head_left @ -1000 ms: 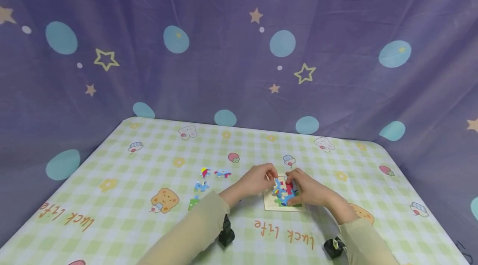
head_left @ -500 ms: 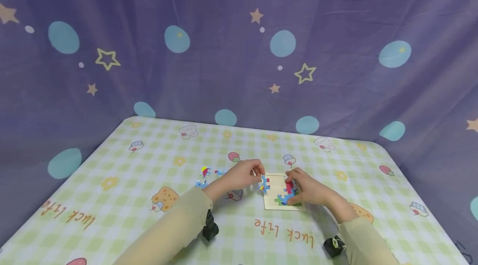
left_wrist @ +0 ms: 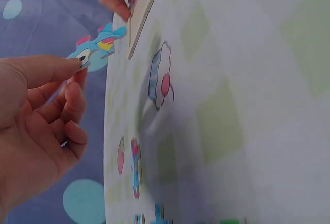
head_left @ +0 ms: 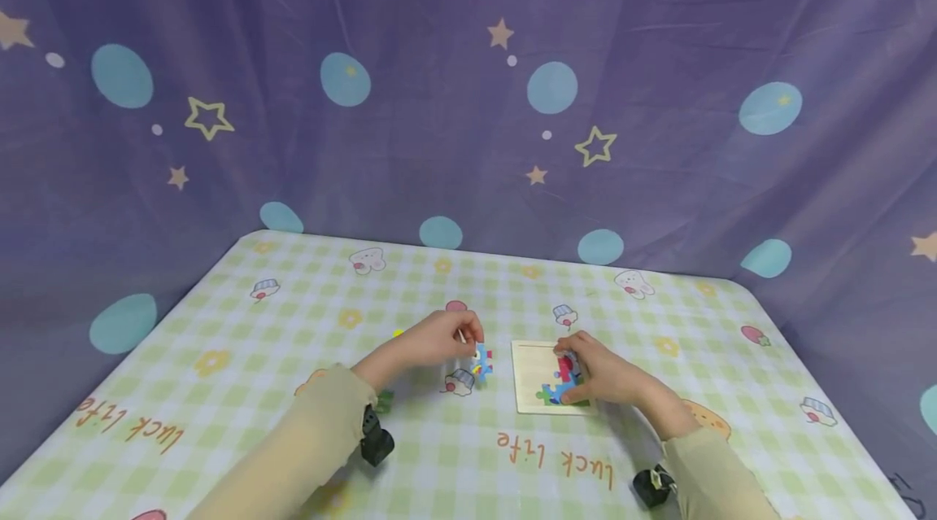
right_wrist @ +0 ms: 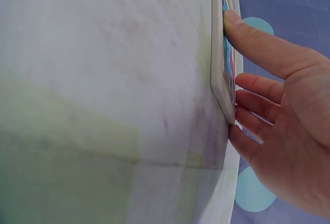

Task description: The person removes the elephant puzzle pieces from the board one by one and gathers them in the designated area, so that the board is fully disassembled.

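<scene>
My left hand (head_left: 442,338) pinches a blue section of jigsaw puzzle (left_wrist: 105,44) between thumb and fingers. It shows yellow and pink patches and a printed eye, and it hangs over the cloth left of the puzzle board (head_left: 533,361). The pale wooden board lies flat, with blue, red and green puzzle pieces (head_left: 564,377) along its right and near sides. Across that right side rests my right hand (head_left: 603,369). In the right wrist view its thumb (right_wrist: 252,38) presses on the pieces and its fingertips touch the board's edge.
Loose puzzle pieces lie left of the board, mostly hidden by the left arm; a green piece (head_left: 385,399) shows beside the sleeve. The left wrist view has a red-and-blue piece (left_wrist: 135,167) on the checked tablecloth (left_wrist: 289,131). A purple curtain (head_left: 454,137) hangs behind.
The left hand has lifted the blue puzzle section off the board and carried it left, uncovering bare wood. My right hand has stayed at the board's right side.
</scene>
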Tool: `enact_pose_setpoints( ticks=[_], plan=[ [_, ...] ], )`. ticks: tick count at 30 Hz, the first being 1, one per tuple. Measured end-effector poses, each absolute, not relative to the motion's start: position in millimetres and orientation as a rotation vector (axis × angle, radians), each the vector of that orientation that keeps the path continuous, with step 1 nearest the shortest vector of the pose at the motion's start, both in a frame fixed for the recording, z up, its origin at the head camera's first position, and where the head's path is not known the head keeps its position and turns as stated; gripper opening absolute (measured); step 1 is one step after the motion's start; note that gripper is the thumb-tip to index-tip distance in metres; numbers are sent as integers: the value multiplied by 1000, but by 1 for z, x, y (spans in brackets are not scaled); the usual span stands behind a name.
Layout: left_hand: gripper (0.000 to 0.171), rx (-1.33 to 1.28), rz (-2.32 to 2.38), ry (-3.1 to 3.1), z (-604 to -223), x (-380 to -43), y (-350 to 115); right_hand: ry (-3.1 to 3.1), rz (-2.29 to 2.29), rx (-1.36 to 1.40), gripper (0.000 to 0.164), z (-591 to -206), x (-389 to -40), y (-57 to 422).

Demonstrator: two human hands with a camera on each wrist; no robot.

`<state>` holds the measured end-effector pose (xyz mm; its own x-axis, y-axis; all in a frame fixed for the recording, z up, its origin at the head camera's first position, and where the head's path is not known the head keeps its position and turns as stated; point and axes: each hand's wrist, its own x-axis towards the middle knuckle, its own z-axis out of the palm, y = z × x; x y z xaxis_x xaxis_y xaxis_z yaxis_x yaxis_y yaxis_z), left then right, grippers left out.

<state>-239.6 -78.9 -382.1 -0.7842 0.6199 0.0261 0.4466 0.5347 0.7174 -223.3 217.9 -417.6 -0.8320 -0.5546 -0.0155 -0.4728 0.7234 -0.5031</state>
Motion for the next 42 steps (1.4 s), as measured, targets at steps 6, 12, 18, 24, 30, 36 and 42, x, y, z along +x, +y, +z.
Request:
enact_pose_setpoints(
  ticks=[6,12,18,24,30,36,42],
  plan=[
    [10,870,1085,2529,-387,-242,-94,2754,-730,-817,68,-418,-224,218],
    [10,839,1112,2527,-389,-244,-109,2752,-728,-826,65,-418,-223,219],
    [9,775,1095,2556,-390,-245,-119,2749,-737,-829,64,-416,-221,218],
    [9,743,1107,2557,-394,-247,-128,2738,-736,-817,65,-416,-220,217],
    [8,700,1097,2558,-397,-249,-134,2739,-732,-811,66,-417,-222,217],
    [9,677,1084,2584,-400,-250,-136,2741,-729,-816,65,-418,-223,217],
    [8,626,1089,2597,-402,-250,-136,2743,-730,-819,65,-418,-223,218]
  ],
)
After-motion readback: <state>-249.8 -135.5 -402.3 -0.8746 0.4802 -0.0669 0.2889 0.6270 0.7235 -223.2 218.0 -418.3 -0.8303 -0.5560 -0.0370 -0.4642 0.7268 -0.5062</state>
